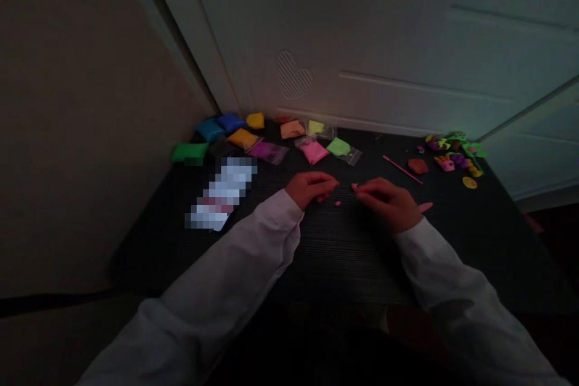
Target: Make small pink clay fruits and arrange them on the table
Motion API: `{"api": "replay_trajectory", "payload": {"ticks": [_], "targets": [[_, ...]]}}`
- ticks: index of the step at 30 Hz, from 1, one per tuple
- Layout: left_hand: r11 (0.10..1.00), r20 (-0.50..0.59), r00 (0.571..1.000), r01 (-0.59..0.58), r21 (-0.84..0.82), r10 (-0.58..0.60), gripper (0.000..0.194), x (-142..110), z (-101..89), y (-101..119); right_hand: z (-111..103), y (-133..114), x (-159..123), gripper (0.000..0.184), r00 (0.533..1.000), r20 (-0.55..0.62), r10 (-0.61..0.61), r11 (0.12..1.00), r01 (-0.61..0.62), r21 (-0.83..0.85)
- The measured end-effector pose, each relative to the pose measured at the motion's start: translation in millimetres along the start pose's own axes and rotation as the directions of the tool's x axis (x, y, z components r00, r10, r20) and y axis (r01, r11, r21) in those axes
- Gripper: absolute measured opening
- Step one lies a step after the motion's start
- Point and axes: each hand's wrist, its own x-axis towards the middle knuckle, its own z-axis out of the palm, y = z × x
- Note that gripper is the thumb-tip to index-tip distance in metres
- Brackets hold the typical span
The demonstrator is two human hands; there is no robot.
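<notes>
Above the middle of the dark table, my right hand pinches a small piece of pink clay at its fingertips; a speck of green shows by it. My left hand is a short gap to the left, thumb and fingers brought together. Whether anything tiny sits between those fingertips cannot be made out. A loose pink clay bit lies on the table between the hands. Partly hidden behind my right hand is a flat pink tool. A thin pink stick tool rests farther back.
Bagged clay lines the back, including a pink pack, a light green pack and a green pack. A blurred-out phone-like slab lies left. Reddish-brown clay and colourful clay figures sit right. A white panel stands behind.
</notes>
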Motion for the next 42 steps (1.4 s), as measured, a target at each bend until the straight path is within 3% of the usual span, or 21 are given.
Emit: {"api": "replay_trajectory", "payload": {"ticks": [5, 9, 14, 18, 32, 42], "targets": [[0.946, 0.086, 0.991, 0.122, -0.301, -0.100, 0.033, -5, 2.8, 8, 22, -18, 20, 0.012, 0.991, -0.120, 0.052, 0.956, -0.015, 0.294], [0.912, 0.096, 0.986, 0.160, -0.377, -0.133, 0.033, -6, 4.0, 8, 36, -16, 21, 0.011, 0.980, -0.187, 0.076, 0.912, 0.008, 0.411], [0.989, -0.017, 0.999, 0.029, -0.147, -0.032, 0.028, -5, 6.2, 1, 42, -16, 16, 0.009, 0.964, -0.263, 0.038, 0.943, 0.052, 0.329], [0.999, -0.088, 0.995, -0.042, 0.020, 0.044, 0.025, -9, 7.5, 4, 43, -18, 15, 0.009, 0.955, -0.295, 0.017, 0.962, 0.065, 0.266], [0.976, -0.108, 0.983, -0.130, 0.172, 0.150, 0.029, -11, 7.7, 6, 45, -20, 14, 0.011, 0.957, -0.284, 0.056, 0.974, 0.010, 0.226], [0.959, -0.118, 0.975, -0.156, 0.238, 0.188, 0.023, -12, 7.9, 9, 44, -17, 14, 0.013, 0.958, -0.230, 0.172, 0.936, -0.086, 0.341]]}}
